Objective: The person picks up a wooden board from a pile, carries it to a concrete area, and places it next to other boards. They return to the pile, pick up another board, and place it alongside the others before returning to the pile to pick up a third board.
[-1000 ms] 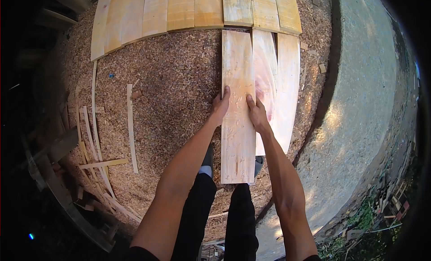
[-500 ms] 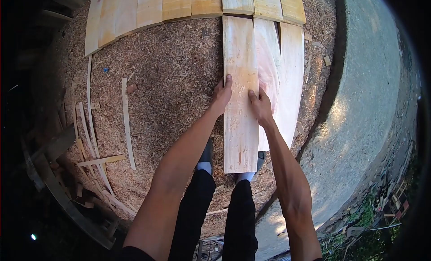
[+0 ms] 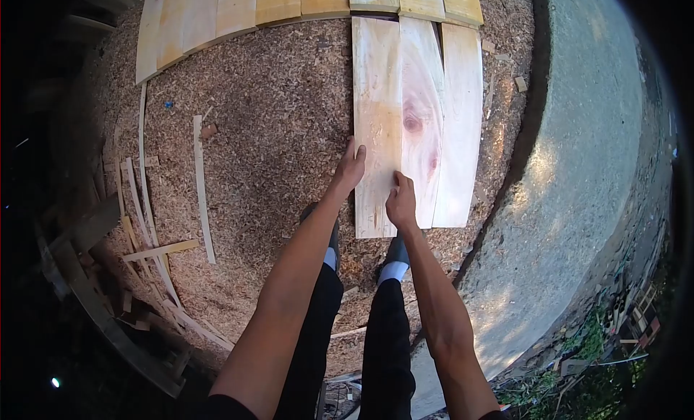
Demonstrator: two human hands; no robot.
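A pale wooden board [image 3: 377,116] lies lengthwise on the ground, its far end by a row of boards. My left hand [image 3: 351,167] is at its left edge, with the thumb along that side. My right hand [image 3: 401,201] touches its right edge nearer to me, fingers curled. Beside it on the right lies a board with a reddish knot [image 3: 421,142], and past that another pale board [image 3: 463,123]. The undersides of both hands' grips are hidden.
A row of boards [image 3: 238,14] spans the far side. Thin wood strips [image 3: 202,189] lie on the wood-chip ground at the left. A concrete strip [image 3: 578,167] with a raised edge runs along the right. My feet are near the board's near end.
The board has come down flush beside the knotted board, uncovering its knot. Both hands have shifted slightly down in view, and my right hand has moved left.
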